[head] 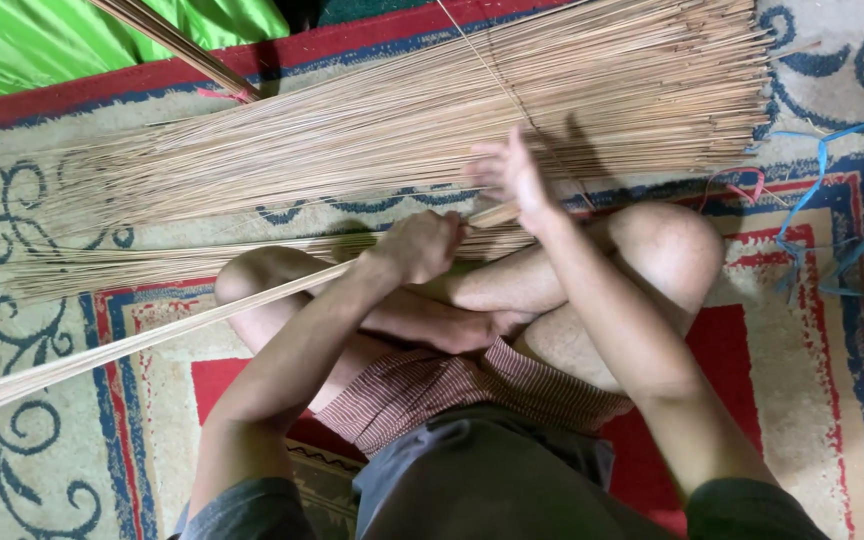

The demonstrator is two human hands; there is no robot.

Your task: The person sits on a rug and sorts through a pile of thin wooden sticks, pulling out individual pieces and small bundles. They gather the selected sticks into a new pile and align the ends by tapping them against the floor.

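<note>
I sit cross-legged on a patterned rug. My left hand (420, 245) is closed around a thin bundle of long tan sticks (142, 340) that runs from my lap out to the lower left. My right hand (512, 175) hovers just past the bundle's thick end, fingers spread and blurred, pinching or touching that end. A large pile of the same thin sticks (402, 120) lies fanned across the rug beyond my knees. A smaller flat bundle of sticks (182, 265) lies between the pile and my legs.
The rug (42, 440) has red, blue and cream swirls. Blue plastic string (812, 190) and pink string (747, 185) lie at the right. Green cloth (72, 35) covers the top left. Another bundle of sticks (177, 40) slants in at the top.
</note>
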